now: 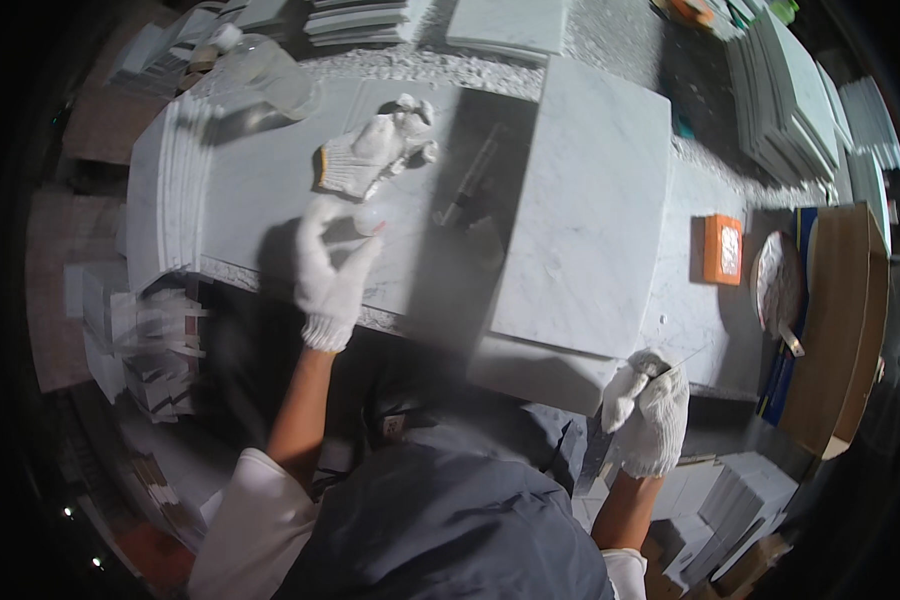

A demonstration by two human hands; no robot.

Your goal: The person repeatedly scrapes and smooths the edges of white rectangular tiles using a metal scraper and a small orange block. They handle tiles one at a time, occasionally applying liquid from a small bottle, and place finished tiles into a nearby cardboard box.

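My left hand [330, 265], in a white knitted glove, reaches over the pale marble work surface. Its thumb and fingers curve around a small, whitish, translucent rounded object [368, 221] with a pinkish spot at its lower edge. Just beyond lies a crumpled white glove [375, 150] with a yellow cuff edge. My right hand [650, 410], also gloved, is closed beside the near right corner of a large grey-veined marble slab [595, 210]. Something thin seems to stick out at its fingertips, too fine to name. A clear syringe [467, 180] rests in shadow left of the slab.
A clear plastic bottle [270, 80] lies at the back left. To the right are an orange block-like packet [722, 250], a round smeared dish [776, 275] with a flat handle across it, and an open cardboard box [840, 330]. Stacked tiles [785, 100] stand at the back right.
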